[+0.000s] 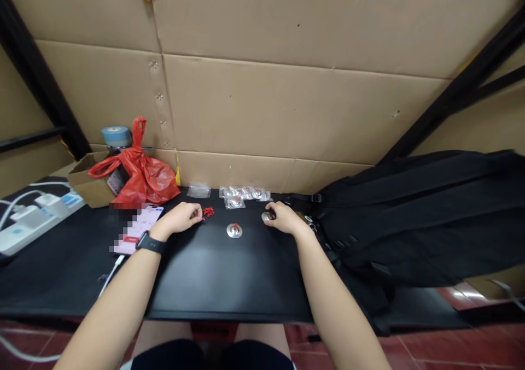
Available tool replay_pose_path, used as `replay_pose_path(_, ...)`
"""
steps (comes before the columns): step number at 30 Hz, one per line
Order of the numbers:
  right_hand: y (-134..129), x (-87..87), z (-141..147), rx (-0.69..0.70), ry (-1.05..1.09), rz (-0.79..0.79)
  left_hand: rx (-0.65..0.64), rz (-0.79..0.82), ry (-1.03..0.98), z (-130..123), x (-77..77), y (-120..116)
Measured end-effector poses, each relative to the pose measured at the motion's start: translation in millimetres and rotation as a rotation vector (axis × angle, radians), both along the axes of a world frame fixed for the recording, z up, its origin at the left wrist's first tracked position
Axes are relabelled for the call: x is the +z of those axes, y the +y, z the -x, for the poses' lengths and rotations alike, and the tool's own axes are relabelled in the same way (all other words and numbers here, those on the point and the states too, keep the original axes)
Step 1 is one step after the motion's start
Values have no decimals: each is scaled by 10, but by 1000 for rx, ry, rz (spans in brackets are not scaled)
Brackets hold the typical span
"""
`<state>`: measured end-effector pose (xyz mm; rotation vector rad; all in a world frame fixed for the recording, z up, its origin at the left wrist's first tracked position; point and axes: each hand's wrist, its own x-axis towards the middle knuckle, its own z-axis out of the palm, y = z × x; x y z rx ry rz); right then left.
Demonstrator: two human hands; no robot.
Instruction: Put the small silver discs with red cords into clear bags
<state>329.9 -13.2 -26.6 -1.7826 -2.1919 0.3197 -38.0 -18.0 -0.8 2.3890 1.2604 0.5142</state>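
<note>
Black tabletop (213, 282) fronts cardboard walls (287, 107). Left hand (182, 217), curled loosely, touches red pieces (208, 212); right hand (283, 218) pinches a metal disc (268, 216).

Red pins (208, 212), silver disc (234, 230), blk table (213, 277), red bag (143, 176).

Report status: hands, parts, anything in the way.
Left hand curled beside red pieces. Right hand on a metal disc. Second disc lies between them, untouched.
</note>
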Motion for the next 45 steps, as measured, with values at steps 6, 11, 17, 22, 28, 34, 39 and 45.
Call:
replay_pose_path(6,64,8,-43,2,8,50,-24,31,-131,-96,109,-74)
replay_pose_path(11,1,66,26,-38,-4,22,2,51,-169,-143,91,-68)
replay_pose_path(17,-48,149,55,-88,63,-16,-60,86,-208,-174,34,-71)
replay_pose_path(22,-60,192,196,60,333,-63,-18,-7,-275,-232,57,-108)
replay_pose_path(28,-194,249,551,238,618,-109,-2,85,-511,-335,151,-183)
replay_pose_path(34,-364,267,873,323,906,-153,83,93,-606,-472,123,-250)
replay_pose_path(39,-446,272,1003,357,1041,-149,102,33,-589,-568,120,-304)
replay_pose_path(45,-508,286,1056,378,1103,-126,132,47,-670,-666,134,-388)
